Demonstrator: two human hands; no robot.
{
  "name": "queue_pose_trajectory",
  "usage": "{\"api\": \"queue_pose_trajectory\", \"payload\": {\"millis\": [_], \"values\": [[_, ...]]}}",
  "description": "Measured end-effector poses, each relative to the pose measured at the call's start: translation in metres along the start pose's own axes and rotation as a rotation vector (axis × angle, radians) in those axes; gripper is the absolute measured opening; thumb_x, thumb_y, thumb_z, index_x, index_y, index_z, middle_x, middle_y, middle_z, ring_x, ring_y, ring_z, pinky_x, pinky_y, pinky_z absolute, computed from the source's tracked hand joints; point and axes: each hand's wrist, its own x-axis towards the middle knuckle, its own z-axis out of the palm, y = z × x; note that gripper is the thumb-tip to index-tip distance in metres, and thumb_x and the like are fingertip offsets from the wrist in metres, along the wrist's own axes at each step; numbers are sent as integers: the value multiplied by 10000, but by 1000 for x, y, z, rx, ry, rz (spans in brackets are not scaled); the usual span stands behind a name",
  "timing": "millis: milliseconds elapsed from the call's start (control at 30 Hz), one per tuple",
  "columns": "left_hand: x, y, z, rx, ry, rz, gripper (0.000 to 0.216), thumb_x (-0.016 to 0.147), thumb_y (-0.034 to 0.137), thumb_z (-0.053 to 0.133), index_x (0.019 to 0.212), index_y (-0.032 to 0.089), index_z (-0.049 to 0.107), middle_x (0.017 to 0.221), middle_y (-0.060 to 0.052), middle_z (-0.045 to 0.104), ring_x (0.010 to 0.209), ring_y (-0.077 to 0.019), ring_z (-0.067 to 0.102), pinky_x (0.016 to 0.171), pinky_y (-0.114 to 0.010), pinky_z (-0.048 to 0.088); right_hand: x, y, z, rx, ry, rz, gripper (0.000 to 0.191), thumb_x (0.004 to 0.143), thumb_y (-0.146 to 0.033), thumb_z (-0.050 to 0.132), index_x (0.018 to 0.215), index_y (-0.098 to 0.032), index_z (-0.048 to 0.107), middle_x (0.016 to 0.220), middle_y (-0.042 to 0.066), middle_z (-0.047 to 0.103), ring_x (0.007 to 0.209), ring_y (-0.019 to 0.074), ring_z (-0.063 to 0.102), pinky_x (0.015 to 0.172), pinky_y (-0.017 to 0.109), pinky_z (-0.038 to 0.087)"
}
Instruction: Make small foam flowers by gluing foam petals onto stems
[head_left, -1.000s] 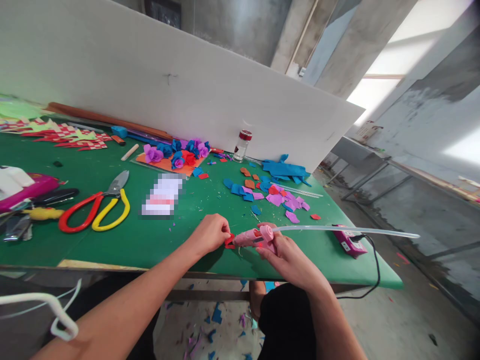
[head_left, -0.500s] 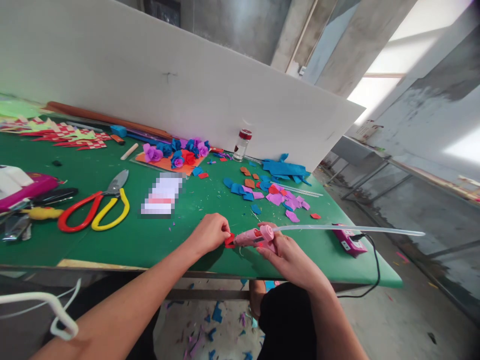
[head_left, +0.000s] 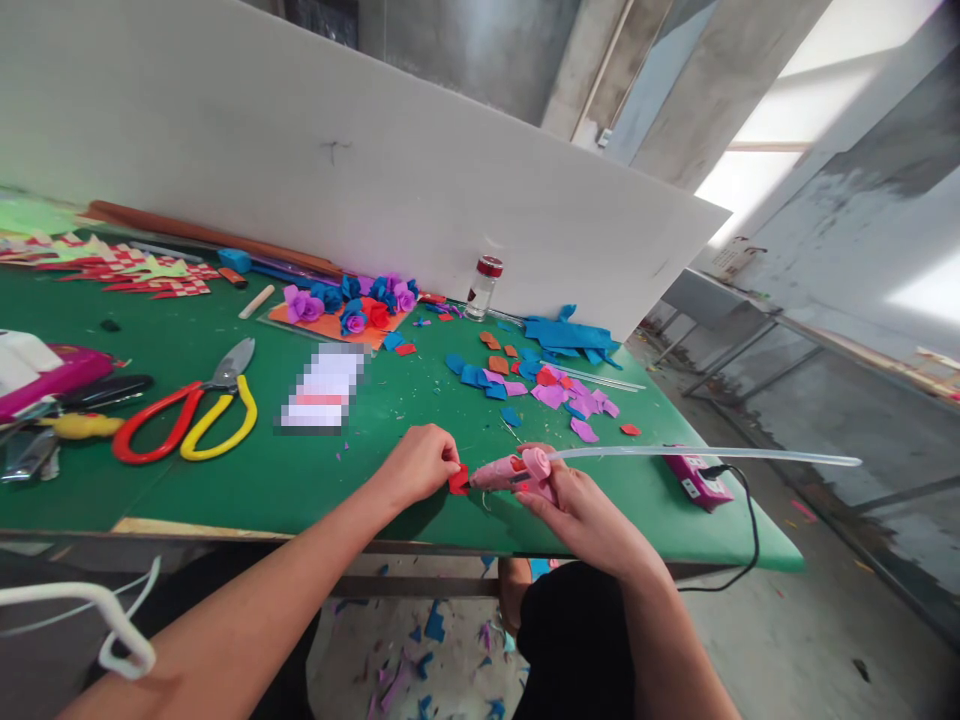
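Note:
My left hand (head_left: 422, 462) pinches a small red paper piece (head_left: 459, 482) over the green table near its front edge. In my right hand (head_left: 574, 500) is a pink hot glue gun (head_left: 506, 473), its nozzle pointing left at the red piece, very close to it. Whether the tip touches the paper I cannot tell. A long clear glue stick (head_left: 705, 454) sticks out of the gun's back toward the right. Beyond my hands lie cut paper petals (head_left: 551, 395) in blue, purple, red and orange.
Red-and-yellow-handled scissors (head_left: 191, 405) lie to the left. Paper flowers (head_left: 356, 303) rest on an orange sheet at the back, near a glass jar (head_left: 484, 288). A pink power strip (head_left: 697, 477) with a black cord sits at the right edge. A white board (head_left: 337, 150) stands behind.
The glue gun and my right hand have shifted very slightly right, away from the red paper. My left hand keeps its pinch almost in place.

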Motion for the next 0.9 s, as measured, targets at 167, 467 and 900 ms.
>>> {"api": "queue_pose_trajectory", "payload": {"millis": [167, 467, 900], "values": [[0, 1, 0, 8, 2, -4, 147, 703, 138, 601, 653, 191, 728, 665, -20, 718, 660, -145, 625, 604, -240, 383, 0, 2, 0, -20, 27, -13, 214, 926, -367, 463, 923, -184, 573, 850, 62, 647, 766, 214, 609, 716, 333, 469], [-2, 3, -2, 2, -3, -7, 150, 708, 136, 600, 636, 181, 723, 663, -26, 719, 649, -144, 625, 584, -242, 372, 1, 2, -1, 34, 48, -14, 237, 922, -364, 466, 1053, -207, 584, 973, 75, 672, 871, 232, 635, 779, 358, 482], [0, 3, -1, 2, -6, 3, 145, 708, 149, 600, 643, 178, 726, 665, -35, 722, 649, -149, 629, 591, -244, 375, 3, 1, 4, 73, 38, -31, 287, 913, -327, 503, 1164, -192, 537, 1191, 112, 641, 1044, 264, 621, 865, 376, 477]]}}
